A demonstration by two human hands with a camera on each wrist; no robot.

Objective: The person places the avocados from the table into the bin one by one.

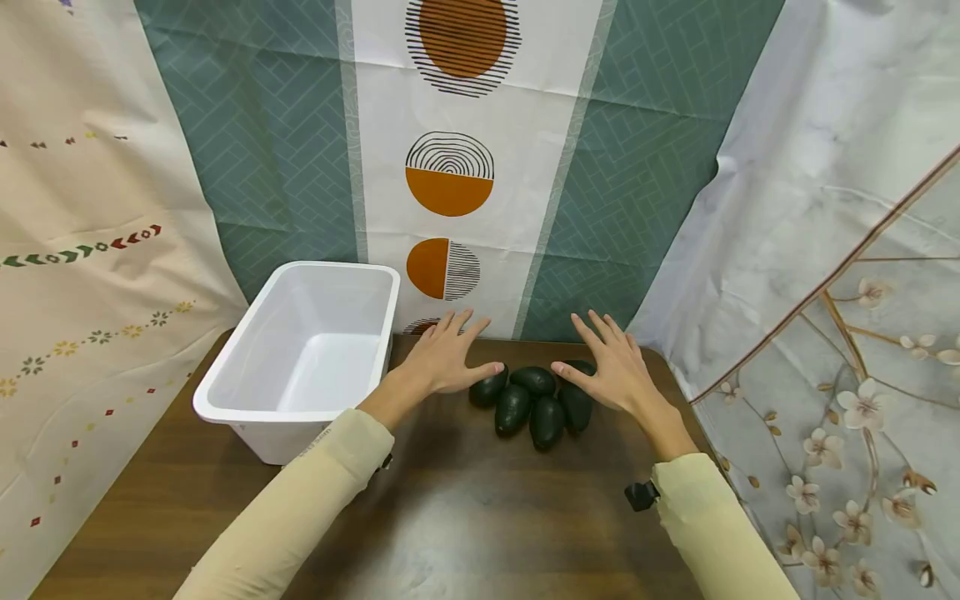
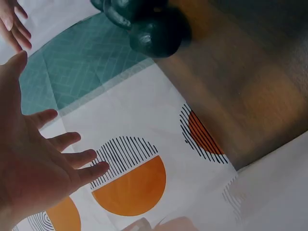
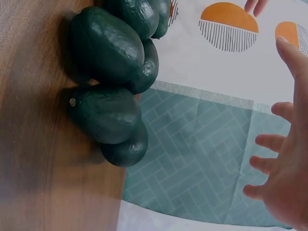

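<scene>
Left hand [image 1: 442, 360] and right hand [image 1: 609, 367] hovering wide at either side of the avocados [image 1: 516, 408]

And here we are, the left grip is spreading wide, fingers fanning forward just left of the avocados, its thumb [image 1: 491, 369] pointing in across the leftmost one. Over on the other side, the right grip is matching it: fingers splaying wide just right of the avocados, thumb reaching inward too. The wrist views are showing both hands floating apart from the fruit.

Between them, six dark green avocados are lying bunched together on the brown wooden surface [image 1: 480, 533], sides touching, some sitting behind the others. A stem end is showing on one in the right wrist view.

Coming outward now, pale yellow sleeves [image 1: 277, 508] are covering the forearms on the near side of the avocados, and a small black device [image 1: 641, 496] is hanging under the right wrist. Well left of the avocados, a white bin [image 1: 330, 300] is standing upright on the surface. Behind the avocados, a green-and-white cloth [image 1: 277, 125] with orange circle designs is hanging. A cream patterned cloth [image 1: 75, 192] is draping far to their left, and a floral cloth [image 1: 825, 333] is filling the far right of them.
</scene>
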